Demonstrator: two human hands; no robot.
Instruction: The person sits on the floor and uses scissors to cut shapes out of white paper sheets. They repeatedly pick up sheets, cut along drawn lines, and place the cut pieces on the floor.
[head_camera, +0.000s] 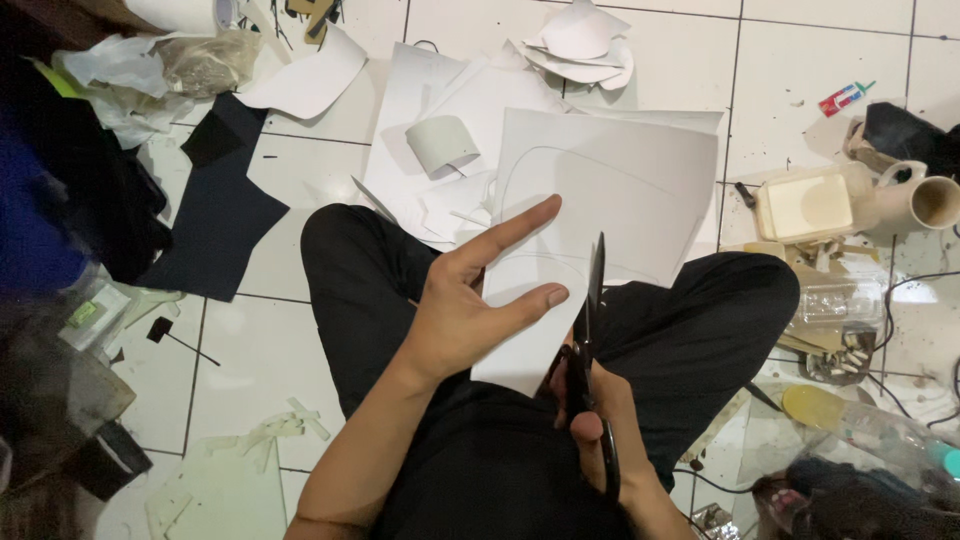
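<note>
Right hand closed round black scissors, blades up at the paper edge. Left hand grips the white paper sheet, fingers spread on top, over the lap. Sheet has a faint curved pencil line. Beyond: paper scraps on tiled floor.

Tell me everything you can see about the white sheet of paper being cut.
The white sheet looks like thin, stiff paper or card, plain, with a faint curved pencil line drawn across it. It is held up over the lap, tilted, with its far edge toward the tiled floor. The left hand grips its near left part, fingers spread on top. The black scissors, worked by the right hand, bite into its lower edge, blades pointing away.
</note>
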